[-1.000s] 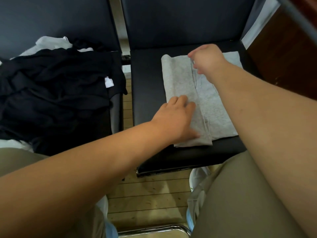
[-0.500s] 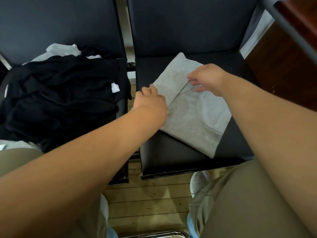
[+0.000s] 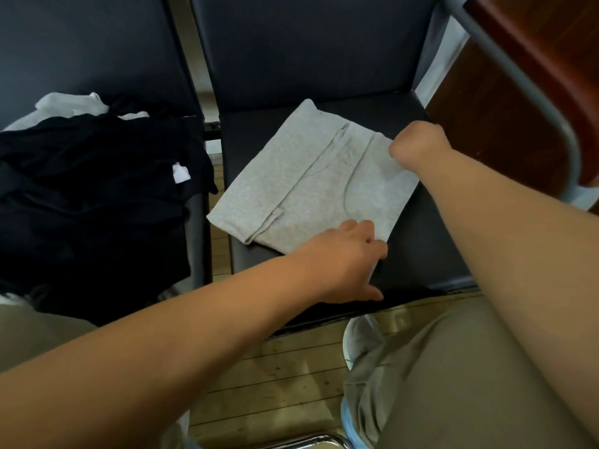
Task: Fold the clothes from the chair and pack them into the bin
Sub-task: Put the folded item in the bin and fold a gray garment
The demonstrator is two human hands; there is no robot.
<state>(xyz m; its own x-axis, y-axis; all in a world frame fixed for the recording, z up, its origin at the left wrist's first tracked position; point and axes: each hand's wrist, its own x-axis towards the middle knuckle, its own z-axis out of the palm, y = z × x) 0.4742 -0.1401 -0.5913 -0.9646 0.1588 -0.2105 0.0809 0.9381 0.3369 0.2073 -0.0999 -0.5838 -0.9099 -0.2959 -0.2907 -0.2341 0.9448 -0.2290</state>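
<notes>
Since half a second ago the grey shirt [image 3: 291,189] has swung further round on the right chair seat [image 3: 428,247]. The left hand [image 3: 343,264] has moved to its near corner and the right hand [image 3: 418,144] to the far right corner. Both hands have curled fingers and appear to pinch the cloth, though the fingertips are hidden. Step in hand: final fold of this shirt. Next move likely needs both corners lifted together so the layers stay aligned; the black and white pile [image 3: 90,189] waits on the left chair, and the bin is not in view.

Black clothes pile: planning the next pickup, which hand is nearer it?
Left. The left hand is at the grey garment's near edge, nearer the black clothes pile; the right hand is at its far-right corner.
</notes>
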